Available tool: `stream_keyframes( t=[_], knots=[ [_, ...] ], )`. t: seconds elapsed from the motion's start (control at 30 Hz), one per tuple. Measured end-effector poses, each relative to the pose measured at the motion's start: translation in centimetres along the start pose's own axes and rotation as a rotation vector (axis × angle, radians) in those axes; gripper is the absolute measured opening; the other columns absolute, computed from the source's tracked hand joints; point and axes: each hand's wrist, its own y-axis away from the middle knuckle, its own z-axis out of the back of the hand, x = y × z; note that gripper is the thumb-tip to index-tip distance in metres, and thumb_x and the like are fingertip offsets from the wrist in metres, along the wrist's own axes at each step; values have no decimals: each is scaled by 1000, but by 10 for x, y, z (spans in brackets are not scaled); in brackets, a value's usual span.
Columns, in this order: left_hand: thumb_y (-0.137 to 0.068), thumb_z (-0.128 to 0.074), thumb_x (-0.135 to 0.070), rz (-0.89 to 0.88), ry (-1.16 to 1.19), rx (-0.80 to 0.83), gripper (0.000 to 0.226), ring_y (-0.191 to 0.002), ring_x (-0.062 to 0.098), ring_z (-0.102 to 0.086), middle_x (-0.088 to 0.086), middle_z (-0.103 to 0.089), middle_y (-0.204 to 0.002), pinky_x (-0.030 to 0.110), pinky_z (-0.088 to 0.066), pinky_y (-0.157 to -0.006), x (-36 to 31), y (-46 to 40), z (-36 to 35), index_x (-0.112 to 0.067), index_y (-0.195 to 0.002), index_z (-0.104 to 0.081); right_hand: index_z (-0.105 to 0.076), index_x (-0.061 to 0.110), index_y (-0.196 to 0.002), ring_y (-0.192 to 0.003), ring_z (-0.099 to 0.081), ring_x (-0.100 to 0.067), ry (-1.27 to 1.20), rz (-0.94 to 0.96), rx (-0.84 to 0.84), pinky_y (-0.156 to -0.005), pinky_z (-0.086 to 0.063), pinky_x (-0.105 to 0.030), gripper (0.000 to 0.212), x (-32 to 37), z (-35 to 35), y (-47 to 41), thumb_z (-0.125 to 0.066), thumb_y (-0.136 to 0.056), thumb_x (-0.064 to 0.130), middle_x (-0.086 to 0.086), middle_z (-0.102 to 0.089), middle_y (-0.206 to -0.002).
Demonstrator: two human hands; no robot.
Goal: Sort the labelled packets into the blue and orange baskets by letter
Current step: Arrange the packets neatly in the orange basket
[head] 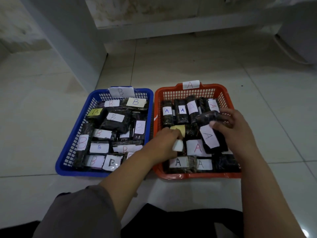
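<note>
pale glossy floor tiles (188, 66), dim light

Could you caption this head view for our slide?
Both hands arrange A packets in the orange basket; blue basket holds Bs.

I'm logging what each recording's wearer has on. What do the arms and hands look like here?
Both hands are bare: the left hand and right hand show no gloves, rings or watch. The left arm has a grey sleeve pushed up near the elbow. The right forearm is bare as far as the frame shows.
</note>
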Motion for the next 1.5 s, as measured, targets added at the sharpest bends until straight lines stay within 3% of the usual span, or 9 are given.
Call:
stream_keyframes(
  t=[0.17,0.37,0.6,0.8,1.0,1.1,1.27,1.37,1.5],
  knots=[
    [-77,-72,-21,-38,-6,-43,49,-113,15,-47,-3,-58,-120,29,-34,-92,2,7,-1,-25,-123,-54,-51,25,-116,-96,-52,-1,191,136,67,-72,-36,-9,33,-4,-13,-5,-65,-87,18,22,-53,-101],
    [-68,-82,-24,-100,254,4,46,-100,1,-49,-14,-54,-108,17,-42,-86,-9,24,-10,-25,-109,-61,-53,29,-121,-113,-55,-12,385,67,275,-96,-43,-29,44,-15,-10,-12,-70,-83,15,5,-60,-123],
    [-81,-73,-21,30,443,13,24,-87,-4,-57,-15,-61,-95,6,-44,-73,-10,26,-7,-27,-101,-62,-50,35,-126,-100,-54,-4,543,76,527,-76,-39,-12,53,-15,-6,-7,-72,-81,17,15,-57,-111],
    [-68,-80,-35,-184,-8,-182,90,-132,7,-27,-12,-31,-142,26,-23,-108,-5,3,23,-35,-142,-29,-58,23,-101,-91,-64,-9,172,13,445,-78,-50,-23,40,-2,-11,-10,-81,-69,17,5,-66,-98],
    [-67,-76,-49,-245,-264,-140,67,-113,7,-48,-12,-54,-121,26,-31,-98,3,-4,36,-30,-125,-50,-67,28,-93,-100,-61,-10,291,3,402,-83,-46,-23,14,-4,-10,-12,-72,-79,28,10,-66,-99],
    [-68,-75,-52,-41,-71,-204,67,-103,4,-47,-10,-54,-120,23,-36,-87,18,3,51,-27,-125,-50,-65,38,-100,-137,-27,-22,730,101,122,-106,-23,-38,21,-14,6,-14,-71,-79,36,10,-50,-126],
    [-70,-73,-53,86,104,-222,66,-101,4,-47,-6,-56,-124,22,-40,-83,24,2,55,-26,-127,-51,-34,39,-140,-139,31,-29,1203,70,422,-103,23,-60,78,-27,-12,-1,-75,-75,33,8,-27,-154],
    [-72,-73,-53,116,215,-205,62,-98,4,-51,-9,-58,-118,19,-42,-78,20,0,51,-27,-125,-53,-18,31,-148,-135,36,-34,1321,101,416,-93,26,-66,94,-36,-22,3,-75,-73,28,9,-27,-153],
    [-73,-72,-53,125,217,-94,61,-103,7,-54,-7,-57,-123,25,-46,-85,16,-1,38,-27,-124,-51,-47,33,-127,-143,23,-26,1180,138,322,-100,20,-67,56,-32,-19,2,-71,-75,34,6,-37,-148]
  ],
)
